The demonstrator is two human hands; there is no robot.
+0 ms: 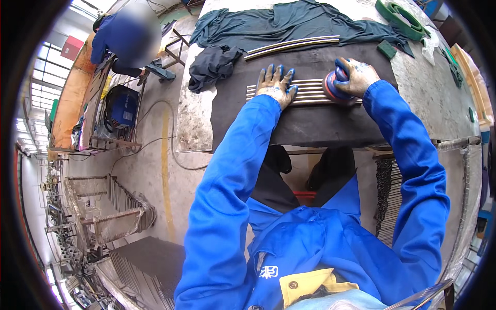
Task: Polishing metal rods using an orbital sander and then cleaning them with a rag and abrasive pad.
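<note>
Several slim metal bars (306,88) lie side by side on a dark mat (306,126) before me. My left hand (276,85), in a coated work glove, rests flat across their left part with its fingers spread. Near their right end, my right hand (355,75), gloved likewise, grips a round palm sander (334,88) with a red and blue body. The sander's underside sits over the bars and is hidden. Beyond my hands, two more metal bars (290,47) lie apart from the others, by the edge of a dark green cloth (298,23).
A crumpled dark cloth (213,66) lies at the worktable's left, and a green abrasive pad (386,49) at the right. Farther back is a coiled green strap (403,21). Another person (124,37) bends at a bench on the left. A cable (172,143) crosses the floor.
</note>
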